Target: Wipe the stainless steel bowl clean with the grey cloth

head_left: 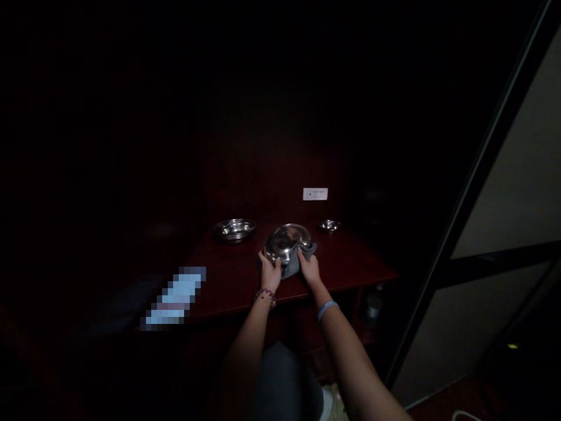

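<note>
Both hands are at a shiny steel bowl, tilted with its rounded underside showing, just over the dark red desk. My left hand grips the bowl's near left edge, thumb on the metal. In my right hand is a grey cloth, bunched and pressed against the bowl's right side. Another steel rim shows behind the bowl on the right; whether it is a second dish I cannot tell. Fingers under the bowl are hidden.
Steel dishes sit at the back left, and a small steel bowl at the back right. A white socket plate is on the wall behind. A bottle stands on the shelf below. A blurred bright screen lies left.
</note>
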A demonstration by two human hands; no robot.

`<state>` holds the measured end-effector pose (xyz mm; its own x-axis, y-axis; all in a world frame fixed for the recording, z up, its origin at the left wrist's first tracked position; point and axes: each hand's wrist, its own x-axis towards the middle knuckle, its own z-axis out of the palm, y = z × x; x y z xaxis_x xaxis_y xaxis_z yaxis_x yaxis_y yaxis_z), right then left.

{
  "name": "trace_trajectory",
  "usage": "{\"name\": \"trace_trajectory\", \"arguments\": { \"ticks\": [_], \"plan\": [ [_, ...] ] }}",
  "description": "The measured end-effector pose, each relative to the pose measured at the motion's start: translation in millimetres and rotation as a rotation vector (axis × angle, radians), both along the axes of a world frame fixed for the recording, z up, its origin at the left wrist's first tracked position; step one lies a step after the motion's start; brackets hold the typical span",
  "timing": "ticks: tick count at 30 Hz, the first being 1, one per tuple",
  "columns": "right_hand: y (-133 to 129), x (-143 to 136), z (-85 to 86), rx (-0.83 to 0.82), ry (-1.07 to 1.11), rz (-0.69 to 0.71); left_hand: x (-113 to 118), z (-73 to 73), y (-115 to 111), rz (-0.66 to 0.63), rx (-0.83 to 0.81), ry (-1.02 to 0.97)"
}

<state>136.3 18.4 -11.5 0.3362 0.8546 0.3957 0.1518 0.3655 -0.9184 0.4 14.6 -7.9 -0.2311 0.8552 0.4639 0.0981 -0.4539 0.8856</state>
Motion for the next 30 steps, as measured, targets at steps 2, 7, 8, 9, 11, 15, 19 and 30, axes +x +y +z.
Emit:
{"name": "trace_trajectory", "arguments": {
  "ticks": [2, 7, 8, 9, 11, 15, 19, 30],
  "plan": [
    [0, -1, 0.7, 0.005, -0.011, 0.001, -1, 0.8, -1, 0.034, 0.026, -0.011],
    [2, -2, -0.5, 0.028, -0.021, 0.011, -2, 1.7, 0, 0.093, 0.084, -0.094],
    [2, -2, -1.1, 0.03, -0.018, 0.012, -1, 1.2, 1, 0.086, 0.097, -0.115],
    [3, -2, -1.6, 0.031, -0.014, 0.014, -1, 0.5, 2, 0.08, 0.105, -0.131],
    [3, -1, -2.4, 0.032, -0.004, 0.014, -1, -1.1, 3, 0.068, 0.113, -0.144],
    [3, 1, -2.1, 0.035, 0.037, 0.019, -1, -2.9, 4, 0.021, 0.084, -0.145],
    [3, 3, -1.7, 0.037, 0.082, 0.036, -1, -3.9, 3, -0.071, -0.001, -0.125],
    [4, 1, -3.6, 0.042, 0.109, 0.1, -1, -7.6, 8, -0.183, -0.077, -0.131]
  ]
}}
